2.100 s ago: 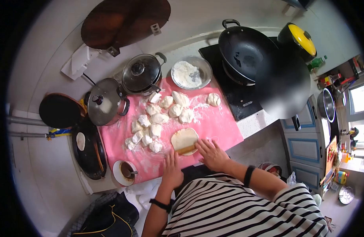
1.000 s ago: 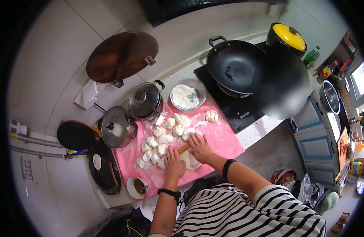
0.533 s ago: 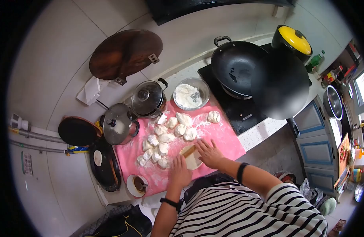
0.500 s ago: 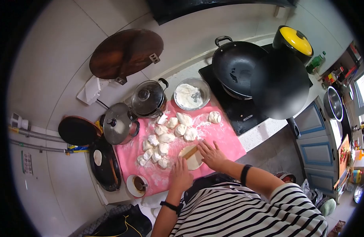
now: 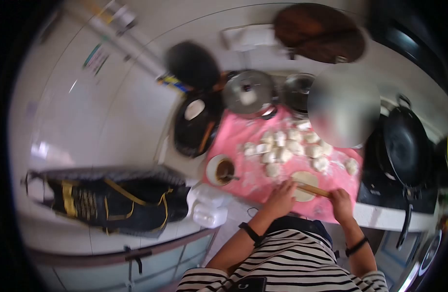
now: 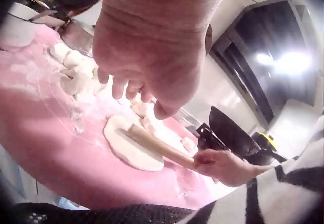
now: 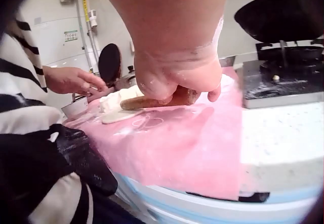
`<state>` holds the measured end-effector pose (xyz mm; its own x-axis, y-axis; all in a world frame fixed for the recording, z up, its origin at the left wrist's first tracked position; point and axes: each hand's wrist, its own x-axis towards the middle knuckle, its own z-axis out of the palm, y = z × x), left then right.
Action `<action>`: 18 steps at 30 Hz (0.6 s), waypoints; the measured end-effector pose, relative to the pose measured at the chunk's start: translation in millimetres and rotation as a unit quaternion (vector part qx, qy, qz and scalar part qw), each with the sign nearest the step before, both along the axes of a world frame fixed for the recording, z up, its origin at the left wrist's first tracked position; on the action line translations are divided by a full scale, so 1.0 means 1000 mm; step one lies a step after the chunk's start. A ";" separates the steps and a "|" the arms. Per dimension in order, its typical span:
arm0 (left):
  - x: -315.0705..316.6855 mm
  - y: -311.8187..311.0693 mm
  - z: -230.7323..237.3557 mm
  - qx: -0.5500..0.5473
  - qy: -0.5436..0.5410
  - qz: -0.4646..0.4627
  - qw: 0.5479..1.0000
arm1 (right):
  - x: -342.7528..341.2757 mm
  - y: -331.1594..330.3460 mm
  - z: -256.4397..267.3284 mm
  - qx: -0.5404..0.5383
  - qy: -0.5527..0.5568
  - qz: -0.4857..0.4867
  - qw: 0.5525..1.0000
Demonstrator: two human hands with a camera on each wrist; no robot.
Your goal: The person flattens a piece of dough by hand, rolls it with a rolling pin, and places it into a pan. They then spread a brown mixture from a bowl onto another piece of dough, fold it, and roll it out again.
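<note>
Off the pink mat, my right hand (image 5: pixel 341 204) grips one end of a wooden rolling pin (image 5: pixel 315 190); its other end lies over a flat round of dough (image 5: pixel 305 178). In the left wrist view, the pin (image 6: pixel 164 147) slants across the dough (image 6: pixel 121 145). My left hand (image 5: pixel 281 198) hovers at the dough's left side with loose fingers, apart from the pin in the right wrist view (image 7: pixel 76 80). Several floured dough lumps (image 5: pixel 284 155) sit beyond the round.
The pink mat (image 5: pixel 229 131) also bears a bowl of brown sauce (image 5: pixel 212 170). Left of it is an open black pan (image 5: pixel 187 129) with a flat dough piece. Lidded pots (image 5: pixel 248 92) stand behind, a wok (image 5: pixel 406 146) at the right. A black bag (image 5: pixel 136 207) lies at lower left.
The head view has swung left. My right hand now grips the pin's end instead of lying flat on it, and the left hand has come off the pin.
</note>
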<state>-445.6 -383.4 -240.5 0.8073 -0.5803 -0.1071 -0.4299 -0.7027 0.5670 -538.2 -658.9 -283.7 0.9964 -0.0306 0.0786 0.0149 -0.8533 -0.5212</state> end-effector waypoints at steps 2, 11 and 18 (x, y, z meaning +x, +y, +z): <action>-0.014 0.014 0.007 -0.032 -0.003 0.020 0.999 | -0.018 -0.015 0.010 0.048 0.039 -0.045 0.997; -0.117 0.151 0.035 -0.021 0.061 0.325 0.943 | -0.034 -0.039 0.002 0.003 0.066 -0.020 0.998; -0.192 0.293 0.008 0.110 -0.053 0.408 0.905 | -0.031 -0.043 -0.010 -0.022 0.044 -0.003 0.999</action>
<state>-637.5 -90.4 -233.0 0.9699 0.2392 -0.0453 0.2391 -0.9014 0.3609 -569.3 -701.8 -294.1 0.9993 -0.0351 -0.0087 -0.0349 -0.8751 -0.4828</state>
